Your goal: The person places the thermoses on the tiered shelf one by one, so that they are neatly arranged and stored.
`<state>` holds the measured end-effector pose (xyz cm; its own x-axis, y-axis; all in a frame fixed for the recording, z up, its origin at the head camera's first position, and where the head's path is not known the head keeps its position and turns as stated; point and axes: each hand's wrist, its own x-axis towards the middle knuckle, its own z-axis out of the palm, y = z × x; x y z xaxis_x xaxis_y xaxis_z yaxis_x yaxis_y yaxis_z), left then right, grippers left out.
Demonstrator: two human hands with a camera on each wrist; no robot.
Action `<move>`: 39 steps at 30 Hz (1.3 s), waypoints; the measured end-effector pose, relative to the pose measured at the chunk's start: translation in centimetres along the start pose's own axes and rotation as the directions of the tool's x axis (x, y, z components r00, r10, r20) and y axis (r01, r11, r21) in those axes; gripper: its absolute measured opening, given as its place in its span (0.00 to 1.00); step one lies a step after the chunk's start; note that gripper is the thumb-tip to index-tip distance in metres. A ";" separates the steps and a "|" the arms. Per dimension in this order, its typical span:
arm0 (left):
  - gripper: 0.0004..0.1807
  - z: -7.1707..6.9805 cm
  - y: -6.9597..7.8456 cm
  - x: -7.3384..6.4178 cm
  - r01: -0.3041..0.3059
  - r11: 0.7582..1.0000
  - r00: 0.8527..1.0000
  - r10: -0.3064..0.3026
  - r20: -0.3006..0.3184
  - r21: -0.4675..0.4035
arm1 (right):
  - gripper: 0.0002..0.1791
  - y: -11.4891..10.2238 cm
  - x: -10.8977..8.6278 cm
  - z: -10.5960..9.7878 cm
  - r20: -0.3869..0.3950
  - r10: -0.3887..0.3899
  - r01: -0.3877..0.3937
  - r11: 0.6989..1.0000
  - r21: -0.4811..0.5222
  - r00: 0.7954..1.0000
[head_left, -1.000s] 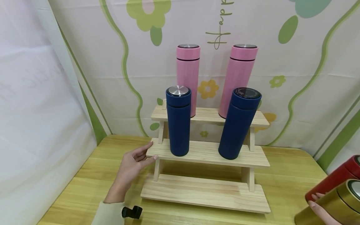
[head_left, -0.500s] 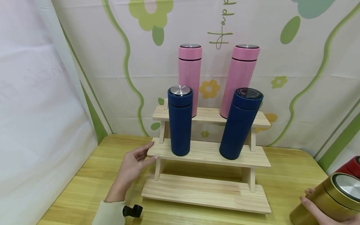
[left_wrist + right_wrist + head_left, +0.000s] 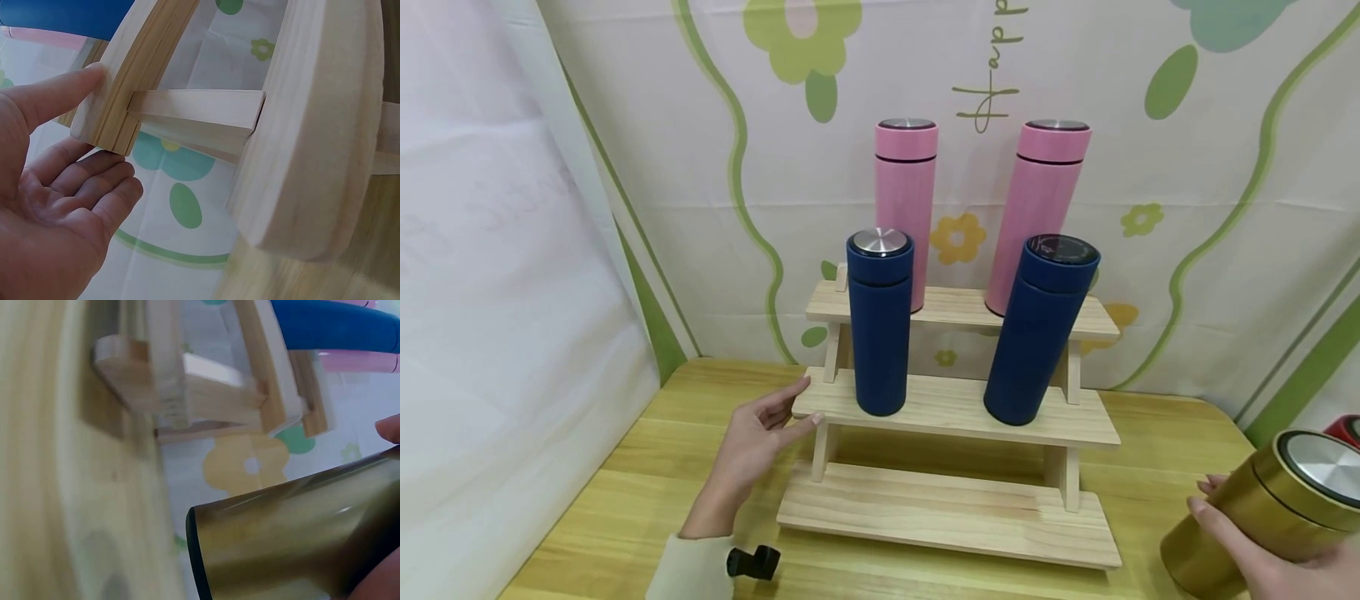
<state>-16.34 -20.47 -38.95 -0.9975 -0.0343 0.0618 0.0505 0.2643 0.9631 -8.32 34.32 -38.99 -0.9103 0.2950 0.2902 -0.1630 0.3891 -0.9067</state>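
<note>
My left hand (image 3: 752, 437) holds the left end of the middle board of a three-tier wooden display stand (image 3: 947, 508). In the left wrist view, its thumb (image 3: 69, 94) lies against one side of the board and the other fingers curl at the opposite side. My right hand (image 3: 1262, 567) grips a gold thermos bottle (image 3: 1217, 542) with a silver-topped lid, tilted, to the right of the stand. Two blue thermos bottles (image 3: 881, 342) stand on the middle tier. Behind them, two pink thermos bottles (image 3: 906, 183) occupy the top tier. The bottom tier is bare.
Part of a red thermos bottle (image 3: 1348, 427) shows behind the gold one at the right edge. The stand sits on a wood-grain table (image 3: 655, 467). A floral curtain (image 3: 647, 167) hangs behind, with white fabric (image 3: 512, 333) at the left.
My right hand has brought the gold thermos bottle leftward and turned it, covering more of the red bottle. The left hand keeps its place on the stand.
</note>
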 end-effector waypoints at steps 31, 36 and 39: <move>0.35 0.0 -0.1 0.1 0.002 1.000 1.000 -0.002 -0.005 0.004 | 0.35 -6.0 -1.1 7.3 -0.174 0.193 -0.130 0.939 0.318 0.966; 0.34 0.0 -0.1 0.1 0.001 1.000 1.000 -0.001 -0.005 0.003 | 0.35 -6.6 -1.4 8.3 -0.109 0.123 -0.085 0.950 0.301 0.986; 0.34 0.0 -0.1 0.1 0.001 1.000 1.000 0.000 -0.004 0.005 | 0.36 -7.2 -1.6 9.1 -0.077 0.058 -0.030 0.946 0.324 0.995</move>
<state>-16.50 -20.53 -39.05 -0.9973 -0.0381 0.0623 0.0498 0.2690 0.9618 -9.16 23.10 -35.76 -0.8863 0.3835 0.2596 -0.2496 0.0765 -0.9653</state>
